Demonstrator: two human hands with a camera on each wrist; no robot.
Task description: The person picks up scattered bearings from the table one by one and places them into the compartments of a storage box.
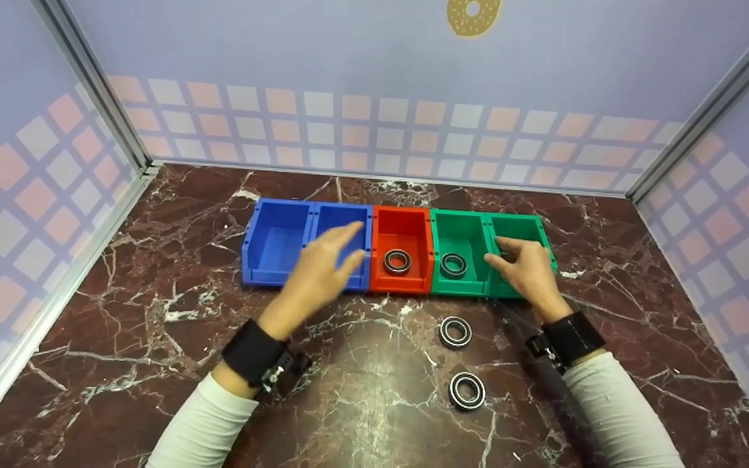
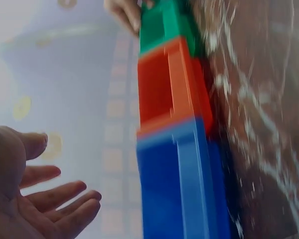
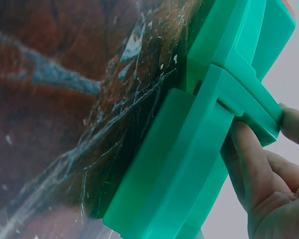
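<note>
My left hand (image 1: 320, 268) hovers over the right-hand blue bin (image 1: 342, 214), fingers spread and holding nothing. In the left wrist view the same hand (image 2: 45, 194) is apart from the blue bin (image 2: 192, 184). Over at the green bins (image 1: 459, 227), my right hand (image 1: 530, 270) has thumb and fingers on the divider between them. The right wrist view has this hand (image 3: 274, 184) pinching the rim of a green bin (image 3: 199, 144). One ball bearing (image 1: 397, 261) lies in the red bin (image 1: 400, 221); another bearing (image 1: 454, 265) sits in the left green bin.
Two more bearings, one nearer the bins (image 1: 455, 333) and one closer to me (image 1: 467, 390), lie on the dark marbled table (image 1: 348, 403). A second blue bin (image 1: 277, 240) ends the row at left. Patterned walls (image 1: 374, 130) enclose the back and sides.
</note>
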